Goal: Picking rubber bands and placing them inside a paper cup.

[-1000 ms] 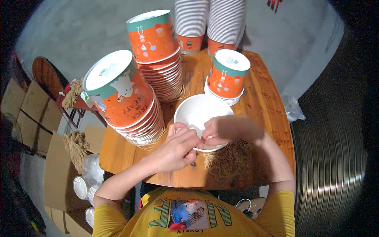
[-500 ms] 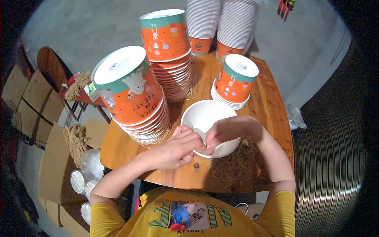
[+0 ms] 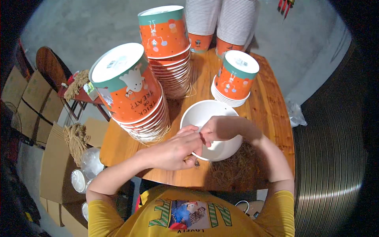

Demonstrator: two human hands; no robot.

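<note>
A white-lined paper bucket (image 3: 221, 152) stands mouth up near the front of the wooden table. My left hand (image 3: 177, 148) is closed at its near left rim, thumb outside and fingers over the edge. Inside the mouth, my right hand (image 3: 217, 128) is curled with its fingertips pinched against the left fingers. Whatever lies between those fingertips is hidden or too small to make out. Under my right forearm, a loose pile of thin brown twine (image 3: 233, 168) lies against the bucket's near side.
Upside-down stacks of orange-and-green buckets rise at left (image 3: 132, 93) and behind it (image 3: 164, 43); a shorter stack (image 3: 237, 77) stands right. Tall white-rimmed stacks (image 3: 237, 23) are at the back. Left of the wooden table (image 3: 272, 110) sit an open carton (image 3: 53, 170) and twine bundles (image 3: 76, 140).
My right hand has shifted slightly left and up, deeper over the bucket's mouth, and its fingertips now meet the left fingers. The bucket has turned or tilted a little.
</note>
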